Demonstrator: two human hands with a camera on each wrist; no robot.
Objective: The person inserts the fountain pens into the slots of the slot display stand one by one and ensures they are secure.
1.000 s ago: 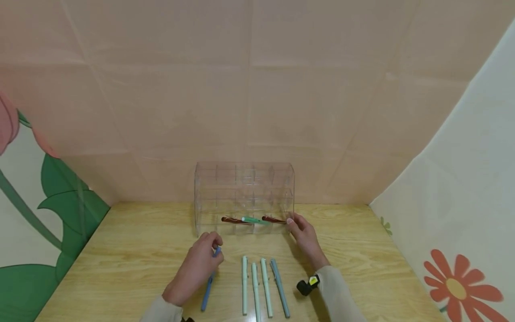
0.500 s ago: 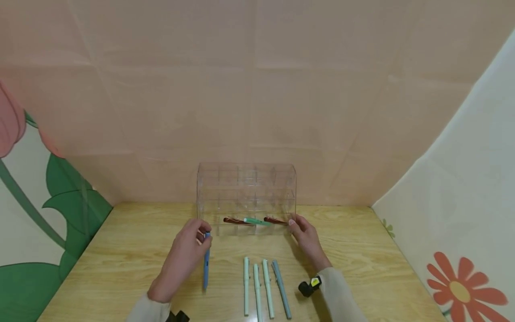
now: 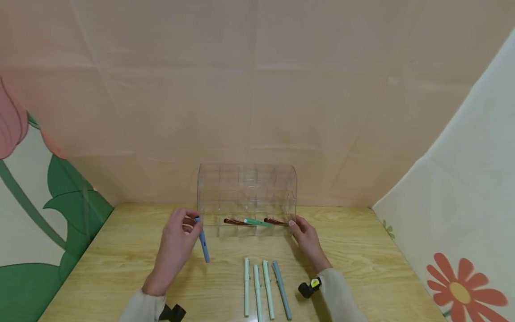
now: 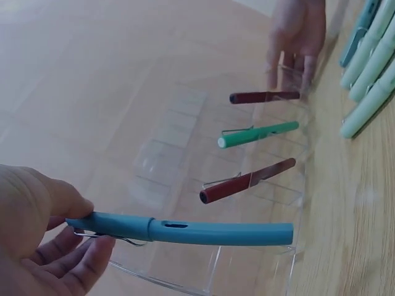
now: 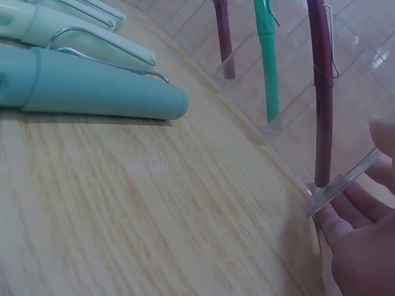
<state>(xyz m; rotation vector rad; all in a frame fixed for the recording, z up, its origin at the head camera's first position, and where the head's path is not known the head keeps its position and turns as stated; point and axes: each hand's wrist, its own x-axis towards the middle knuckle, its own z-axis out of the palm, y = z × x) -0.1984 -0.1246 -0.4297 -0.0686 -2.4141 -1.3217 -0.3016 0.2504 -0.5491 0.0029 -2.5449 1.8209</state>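
Observation:
My left hand [image 3: 177,237] pinches a blue pen [image 3: 204,246] by its clipped cap end, at the left front corner of a clear plastic organizer [image 3: 247,200]. In the left wrist view that pen [image 4: 222,233] lies across the hand's front, its bare end over the organizer's lowest row. Two dark red pens [image 3: 235,221] and a green pen [image 3: 256,222] rest in the lowest row's compartments. At the right side, my right hand [image 3: 306,239] holds the organizer's side panel [image 5: 345,182] between thumb and fingers.
In front of the organizer, several pale green pens [image 3: 246,286] and a grey-blue pen [image 3: 282,290] lie side by side on the wooden table [image 3: 350,250]. A pinkish cloth backdrop [image 3: 249,89] hangs right behind the organizer.
My left hand has lifted the blue pen off the table and carried it forward and left to the organizer's left corner. The right hand stays at the right side.

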